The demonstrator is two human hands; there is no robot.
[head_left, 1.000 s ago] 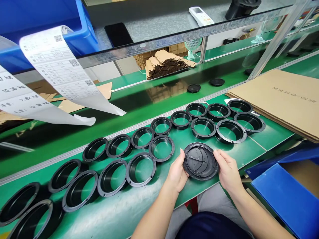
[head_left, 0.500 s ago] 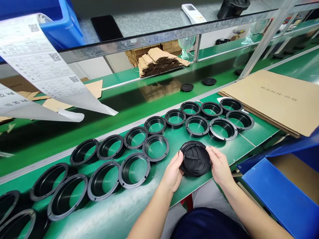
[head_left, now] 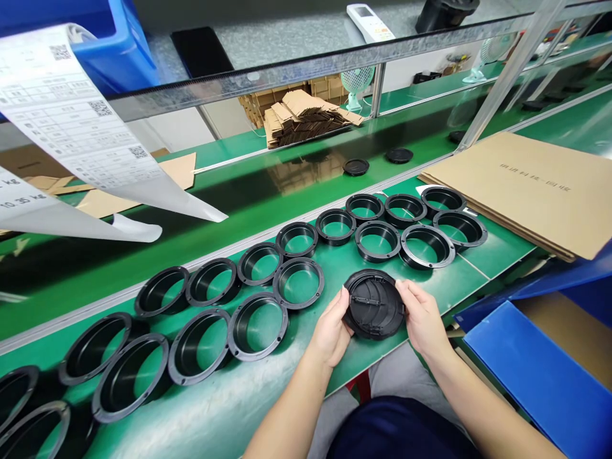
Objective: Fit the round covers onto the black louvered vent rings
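Left hand [head_left: 331, 328] and right hand [head_left: 422, 317] both clamped on a round black disc [head_left: 374, 304], one on each side, fingers curled over its rim. Disc held up a little above the green surface [head_left: 268, 395], near its front edge, tilted toward the camera. Raised ribs on its face, maybe a small flap too, hard to tell. Two long rows of black rings [head_left: 299, 282] lying flat on the surface, just behind and to the left of the disc. Flat brown cardboard sheets [head_left: 530, 185] on the right. Blue bin [head_left: 535, 376] down low on the right. White paper labels [head_left: 90, 146] hanging at top left.
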